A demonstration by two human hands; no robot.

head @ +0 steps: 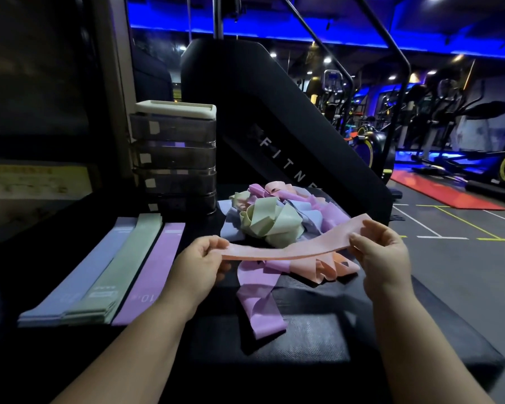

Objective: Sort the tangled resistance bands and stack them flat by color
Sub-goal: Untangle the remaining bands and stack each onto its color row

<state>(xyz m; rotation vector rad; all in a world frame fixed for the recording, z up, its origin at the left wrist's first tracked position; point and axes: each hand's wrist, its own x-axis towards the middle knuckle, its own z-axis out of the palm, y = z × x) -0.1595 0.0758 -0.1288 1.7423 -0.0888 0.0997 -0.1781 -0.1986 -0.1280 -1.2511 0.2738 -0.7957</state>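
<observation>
A thin, matte pink band (pixel 289 252) stretches in a shallow sagging curve between the two hands, lifted just above the table (pixel 303 339), whose dark surface looks padded and finely grained. The left hand (pixel 200 258) pinches one end, its fingers (pixel 216 243) curled close over the rubbery strip. The right hand (pixel 382 255) grips the other end, which is raised a little higher, with the thumb on top and the rest folded beneath.

Behind the band, toward the table's far edge, sits a tangled pile (pixel 274 220) of soft pastel loops in pale green, blue, lilac and pink. A loose purple band (pixel 260 304) trails from it toward the near edge.

Along the left side lie three flat stacks side by side: the blue stack (pixel 79 275), the green stack (pixel 120 269) and the purple stack (pixel 155 269). Just beyond their far ends, a smoky translucent drawer unit (pixel 174 158) with a cream top stands upright.
</observation>
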